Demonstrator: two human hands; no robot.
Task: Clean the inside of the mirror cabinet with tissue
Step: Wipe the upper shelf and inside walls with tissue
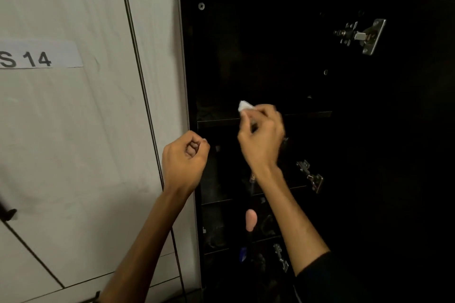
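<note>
Forearms nearest; left hand (pixel 185 155) curled, holding nothing — right hand (pixel 261 133) pinching tissue (pixel 245 106) at shelf (pixel 216 122) edge. Risk: snagging tissue on hinge (pixel 362 35), tearing — prob. leaving lint.

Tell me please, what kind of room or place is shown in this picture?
Probably a bathroom or washroom, though that is a guess. A dark wall cabinet with shelves and metal door hinges hangs beside a pale tiled wall, which carries a paper label reading "S 14".
</note>
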